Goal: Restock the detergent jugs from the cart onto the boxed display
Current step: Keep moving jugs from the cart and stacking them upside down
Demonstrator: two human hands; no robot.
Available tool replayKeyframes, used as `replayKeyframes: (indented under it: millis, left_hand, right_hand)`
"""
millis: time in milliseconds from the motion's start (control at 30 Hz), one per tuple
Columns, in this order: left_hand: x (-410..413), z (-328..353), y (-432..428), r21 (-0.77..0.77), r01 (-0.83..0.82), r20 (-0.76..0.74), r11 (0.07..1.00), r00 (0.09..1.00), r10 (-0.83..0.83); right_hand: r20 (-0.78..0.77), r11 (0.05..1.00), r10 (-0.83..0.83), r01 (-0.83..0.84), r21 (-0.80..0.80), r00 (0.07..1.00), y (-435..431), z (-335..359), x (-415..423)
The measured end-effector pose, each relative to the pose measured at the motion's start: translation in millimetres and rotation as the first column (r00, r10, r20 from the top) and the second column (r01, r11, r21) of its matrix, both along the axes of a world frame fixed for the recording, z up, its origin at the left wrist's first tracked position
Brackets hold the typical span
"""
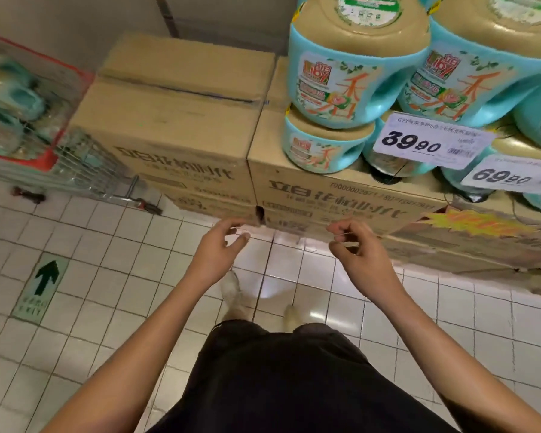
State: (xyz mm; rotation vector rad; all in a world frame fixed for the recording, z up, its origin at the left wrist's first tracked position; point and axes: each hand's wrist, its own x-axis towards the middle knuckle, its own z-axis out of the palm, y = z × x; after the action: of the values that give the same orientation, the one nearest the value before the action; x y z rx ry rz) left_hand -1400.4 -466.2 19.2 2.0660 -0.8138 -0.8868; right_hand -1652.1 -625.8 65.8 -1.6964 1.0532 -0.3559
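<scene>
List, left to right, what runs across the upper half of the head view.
shopping cart → closed cardboard box → small detergent jug → 39.90 price tag → 69.90 price tag

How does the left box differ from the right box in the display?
The left box carries no jugs on top, and its taped seam shows. The right box bears stacked jugs and a price tag. The left box stands beside the cart, while the right box is farther from it. Both are brown cardboard with the same printed front, set side by side.
</scene>
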Motion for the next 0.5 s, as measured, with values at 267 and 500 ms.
replayKeyframes:
  millis: [267, 500]
  left_hand:
    - [-11.6, 19.5, 138.9, -0.073, -0.309, -0.161, 0.948, 0.942, 0.295]
    - [-3.8, 30.4, 273.6, -0.095, -0.611, -0.173, 0.786, 0.788, 0.592]
  right_hand:
    - [0.027, 0.958, 0.258, -0.259, 0.120, 0.966, 48.3, -1.6, 52.7]
    - [0.029, 0.869, 0.479, -0.479, 0.128, 0.877, 123.3, -0.6, 140.1]
